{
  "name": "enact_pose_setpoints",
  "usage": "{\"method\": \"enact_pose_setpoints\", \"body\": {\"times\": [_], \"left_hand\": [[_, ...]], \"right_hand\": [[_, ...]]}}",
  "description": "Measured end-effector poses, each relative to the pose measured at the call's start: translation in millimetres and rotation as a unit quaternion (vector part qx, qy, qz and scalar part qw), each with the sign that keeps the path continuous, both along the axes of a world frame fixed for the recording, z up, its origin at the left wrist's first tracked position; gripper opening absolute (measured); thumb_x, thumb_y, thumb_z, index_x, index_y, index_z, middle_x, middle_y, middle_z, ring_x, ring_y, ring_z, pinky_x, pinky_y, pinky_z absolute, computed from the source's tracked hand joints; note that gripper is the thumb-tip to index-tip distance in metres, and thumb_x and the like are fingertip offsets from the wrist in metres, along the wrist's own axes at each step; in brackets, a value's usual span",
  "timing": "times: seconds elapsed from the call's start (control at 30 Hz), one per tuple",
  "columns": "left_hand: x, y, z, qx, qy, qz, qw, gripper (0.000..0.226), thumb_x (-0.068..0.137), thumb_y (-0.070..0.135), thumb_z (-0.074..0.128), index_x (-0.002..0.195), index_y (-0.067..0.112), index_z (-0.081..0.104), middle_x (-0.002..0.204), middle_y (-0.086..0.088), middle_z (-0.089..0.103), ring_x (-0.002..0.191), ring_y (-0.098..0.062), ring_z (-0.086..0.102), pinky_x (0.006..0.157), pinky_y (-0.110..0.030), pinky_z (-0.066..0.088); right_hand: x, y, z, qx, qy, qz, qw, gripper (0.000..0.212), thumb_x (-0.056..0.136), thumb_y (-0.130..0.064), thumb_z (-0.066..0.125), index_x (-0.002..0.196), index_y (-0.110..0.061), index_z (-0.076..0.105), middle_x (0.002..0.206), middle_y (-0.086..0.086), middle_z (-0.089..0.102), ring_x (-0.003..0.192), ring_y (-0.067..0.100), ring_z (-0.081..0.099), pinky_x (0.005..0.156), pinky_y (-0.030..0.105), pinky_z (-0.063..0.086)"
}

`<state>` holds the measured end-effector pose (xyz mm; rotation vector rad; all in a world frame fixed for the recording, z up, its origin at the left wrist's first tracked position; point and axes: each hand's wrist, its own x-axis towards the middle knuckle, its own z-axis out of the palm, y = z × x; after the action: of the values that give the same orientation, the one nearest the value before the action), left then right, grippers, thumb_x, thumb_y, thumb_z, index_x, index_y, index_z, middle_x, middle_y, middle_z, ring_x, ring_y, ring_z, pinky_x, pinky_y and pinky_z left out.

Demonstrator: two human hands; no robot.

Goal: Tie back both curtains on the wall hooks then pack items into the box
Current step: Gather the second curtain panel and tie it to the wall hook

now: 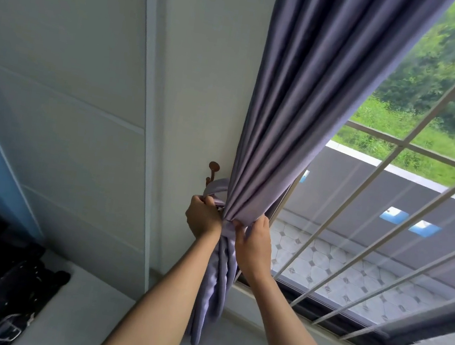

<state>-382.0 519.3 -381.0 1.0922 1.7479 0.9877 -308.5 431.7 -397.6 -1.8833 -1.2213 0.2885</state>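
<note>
Left hand (203, 216) pinches tieback (216, 187) end; right hand (252, 244) clamps gathered curtain (286, 116). We should keep bunch tight, loop onto hook (213, 169).

We are in a home, most likely a bedroom or living room on an upper floor. We see a lilac curtain (293, 108) hanging in long folds beside a window (412, 180) fitted with a white security grille (365, 181), the sort common on flats. A small brown wall hook (213, 170) sits on the plain cream wall (206, 67), next to white panelled cupboard doors (60, 61). Below runs a pale sill (101, 309). Outside we look down on a tiled terrace (333, 263), a low parapet and green scrub.
</note>
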Motion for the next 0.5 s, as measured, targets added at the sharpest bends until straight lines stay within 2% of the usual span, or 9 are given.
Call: {"method": "enact_pose_setpoints", "body": {"times": [0.13, 0.2, 0.3, 0.43, 0.5], "left_hand": [[-7, 14, -7, -0.002, -0.03, 0.038, 0.999, 0.04, 0.098, 0.03, 0.04, 0.101, -0.002, 0.064, 0.101, -0.02, 0.068, 0.097, -0.036, 0.063, 0.08, -0.038, 0.048], [-15, 23, -14, -0.008, -0.047, 0.056, 0.997, 0.05, 0.1, 0.039, 0.036, 0.095, -0.001, 0.066, 0.088, -0.018, 0.072, 0.086, -0.034, 0.069, 0.077, -0.039, 0.055], [-26, 34, -28, -0.008, -0.099, 0.046, 0.994, 0.048, 0.1, 0.04, 0.036, 0.085, 0.001, 0.06, 0.065, -0.013, 0.067, 0.066, -0.03, 0.071, 0.069, -0.045, 0.059], [-40, 43, -30, -0.017, -0.165, 0.036, 0.986, 0.033, 0.098, 0.03, 0.045, 0.088, 0.002, 0.058, 0.079, -0.017, 0.067, 0.068, -0.035, 0.071, 0.071, -0.048, 0.059], [-47, 47, -32, -0.008, -0.175, 0.011, 0.985, 0.031, 0.093, 0.03, 0.054, 0.086, 0.002, 0.061, 0.08, -0.014, 0.067, 0.069, -0.034, 0.07, 0.072, -0.048, 0.059]], "right_hand": [[0, 0, -4, 0.018, -0.001, 0.004, 1.0, 0.027, 0.099, -0.028, 0.047, 0.123, -0.017, 0.043, 0.103, -0.008, 0.053, 0.082, 0.013, 0.05, 0.066, 0.026, 0.039], [4, -2, -8, -0.003, -0.018, -0.012, 1.0, 0.028, 0.099, -0.032, 0.047, 0.122, -0.017, 0.041, 0.091, -0.006, 0.055, 0.072, 0.02, 0.051, 0.059, 0.029, 0.035], [10, -3, -14, -0.017, -0.058, -0.017, 0.998, 0.028, 0.097, -0.036, 0.048, 0.114, -0.015, 0.042, 0.082, -0.002, 0.053, 0.067, 0.023, 0.049, 0.057, 0.031, 0.034], [7, -4, -22, 0.015, -0.092, -0.059, 0.994, 0.033, 0.095, -0.041, 0.05, 0.102, -0.01, 0.046, 0.077, 0.004, 0.055, 0.068, 0.032, 0.054, 0.055, 0.031, 0.031], [4, -6, -26, 0.043, -0.106, -0.074, 0.991, 0.039, 0.092, -0.05, 0.045, 0.106, -0.013, 0.044, 0.074, 0.007, 0.059, 0.065, 0.031, 0.056, 0.054, 0.029, 0.031]]}}
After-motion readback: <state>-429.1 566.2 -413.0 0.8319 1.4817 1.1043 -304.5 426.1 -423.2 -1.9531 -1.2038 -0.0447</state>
